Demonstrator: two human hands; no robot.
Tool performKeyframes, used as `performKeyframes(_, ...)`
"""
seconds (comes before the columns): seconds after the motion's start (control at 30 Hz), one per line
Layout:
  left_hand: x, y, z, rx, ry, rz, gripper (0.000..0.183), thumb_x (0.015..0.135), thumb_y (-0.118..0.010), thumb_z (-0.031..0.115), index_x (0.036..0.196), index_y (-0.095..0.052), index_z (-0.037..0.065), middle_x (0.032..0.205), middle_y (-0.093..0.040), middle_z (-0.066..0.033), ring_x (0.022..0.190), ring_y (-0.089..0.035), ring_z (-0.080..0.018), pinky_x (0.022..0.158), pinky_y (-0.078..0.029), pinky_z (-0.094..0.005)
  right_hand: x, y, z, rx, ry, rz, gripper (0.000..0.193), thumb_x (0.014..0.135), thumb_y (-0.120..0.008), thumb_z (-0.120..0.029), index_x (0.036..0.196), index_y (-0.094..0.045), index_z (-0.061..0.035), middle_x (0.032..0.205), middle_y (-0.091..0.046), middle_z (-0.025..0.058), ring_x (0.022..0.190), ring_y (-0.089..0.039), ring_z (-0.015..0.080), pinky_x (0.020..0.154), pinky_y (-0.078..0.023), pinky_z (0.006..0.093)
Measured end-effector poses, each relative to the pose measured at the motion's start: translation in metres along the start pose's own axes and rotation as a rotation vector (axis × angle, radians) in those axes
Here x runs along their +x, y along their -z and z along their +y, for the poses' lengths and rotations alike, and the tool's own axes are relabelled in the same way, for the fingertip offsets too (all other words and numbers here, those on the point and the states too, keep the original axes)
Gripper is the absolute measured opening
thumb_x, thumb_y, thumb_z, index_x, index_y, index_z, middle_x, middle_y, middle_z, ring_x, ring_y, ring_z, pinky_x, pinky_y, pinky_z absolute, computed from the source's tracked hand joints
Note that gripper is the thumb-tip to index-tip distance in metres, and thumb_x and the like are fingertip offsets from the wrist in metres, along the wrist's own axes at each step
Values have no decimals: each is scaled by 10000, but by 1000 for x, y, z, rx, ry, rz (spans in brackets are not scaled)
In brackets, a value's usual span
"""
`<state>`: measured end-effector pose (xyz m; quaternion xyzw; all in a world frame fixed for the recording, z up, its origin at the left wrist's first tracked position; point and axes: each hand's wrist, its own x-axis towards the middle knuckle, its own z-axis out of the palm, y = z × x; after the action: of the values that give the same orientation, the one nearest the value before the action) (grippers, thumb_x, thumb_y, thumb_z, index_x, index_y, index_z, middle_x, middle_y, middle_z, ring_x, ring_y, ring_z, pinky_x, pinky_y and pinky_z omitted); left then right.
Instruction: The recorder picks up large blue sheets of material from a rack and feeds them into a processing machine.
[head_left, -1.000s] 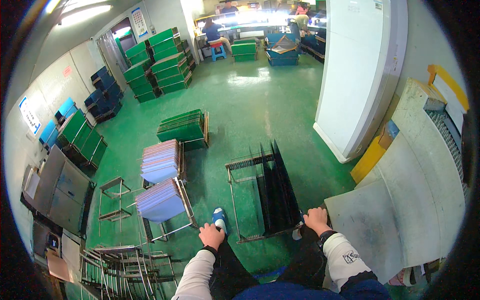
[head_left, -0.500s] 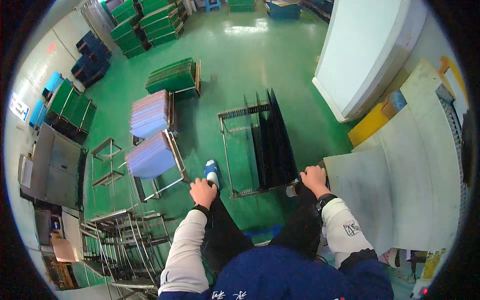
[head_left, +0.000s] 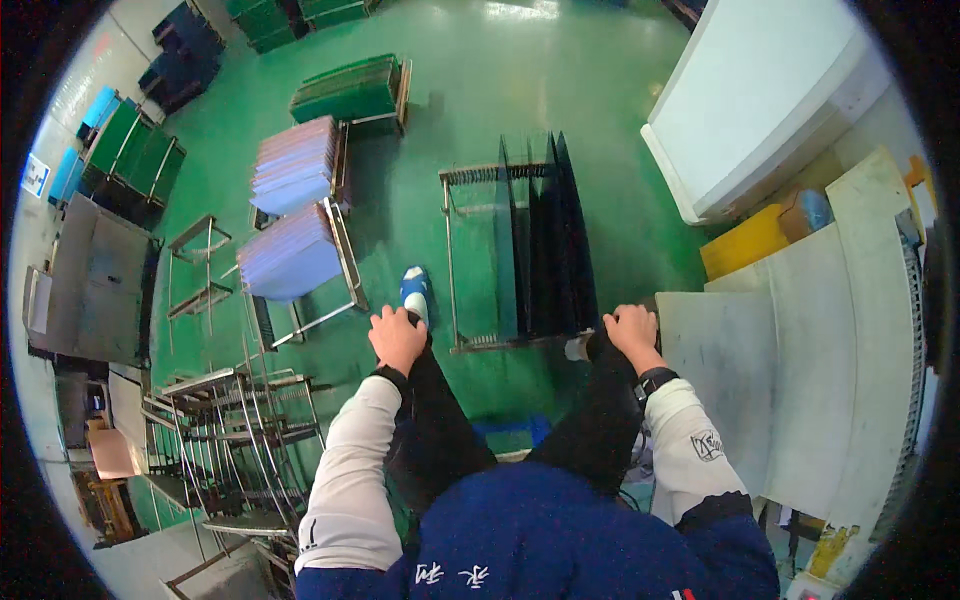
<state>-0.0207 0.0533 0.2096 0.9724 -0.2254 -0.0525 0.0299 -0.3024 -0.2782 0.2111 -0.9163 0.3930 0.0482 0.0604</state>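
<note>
My left hand rests on my left knee, its fingers draped over the dark trousers. On the right knee lies my right hand, fingers bent loosely over it, with a dark watch on the wrist. Neither hand holds anything. Between and beyond my knees stands a metal slotted rack on the floor. Several dark thin panels stand upright in its right part, apart from both hands. The right hand is close to the rack's near right corner and to a pale grey panel.
Left of the rack stand two racks of bluish-purple panels and a rack of green panels. Bare metal frames crowd the lower left. To the right are a white cabinet, a yellow box and large curved grey sheets.
My view has tilted downward, so the racks and floor appear higher in the picture. Both hands remain on my knees, and the panels in the rack stay put.
</note>
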Motion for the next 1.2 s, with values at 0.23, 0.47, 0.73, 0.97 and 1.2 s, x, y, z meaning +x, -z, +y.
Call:
performKeyframes(0.23, 5, -10, -3, -29, -1, 10, 384, 766, -647, 372, 976, -682, 53, 1063, -606, -139, 994, -575, -370, 781, -526, -480, 20, -27, -39, 480, 175, 143, 268, 821, -683, -290, 949, -707, -55, 986, -685, 149, 952, -630, 357, 841, -499, 458)
performKeyframes(0.47, 9, -1, -4, -67, 38, -51, 372, 791, -655, 351, 1024, -687, 63, 1085, -596, -127, 1033, -555, -350, 807, -497, -483, 46, -66, -149, 840, 119, -149, 515, 833, -696, -281, 1243, -582, 9, 1168, -652, 206, 1020, -656, 313, 903, -507, 391)
performKeyframes(0.73, 13, -9, -20, -85, 61, -9, 384, 773, -667, 375, 993, -679, 60, 1038, -600, -122, 1007, -567, -348, 800, -518, -470, 75, -86, -203, 683, -37, -123, 622, 806, -710, -290, 1310, -522, 21, 1068, -676, 180, 960, -665, 305, 864, -509, 401)
performKeyframes(0.97, 23, 0, -18, -125, 75, -67, 376, 767, -686, 369, 1003, -687, 76, 1065, -604, -101, 1029, -562, -334, 827, -510, -459, 122, -111, -207, 519, -73, -158, 421, 785, -702, -329, 1044, -630, -4, 940, -683, 184, 906, -657, 351, 806, -508, 437)
performKeyframes(1.2, 29, -10, -37, -196, 103, -40, 325, 760, -669, 342, 948, -688, 78, 1052, -608, -110, 1009, -570, -327, 814, -512, -461, 179, -115, -233, 411, -74, -179, 445, 778, -667, -341, 1035, -659, 23, 1032, -672, 258, 1018, -629, 432, 881, -490, 471)
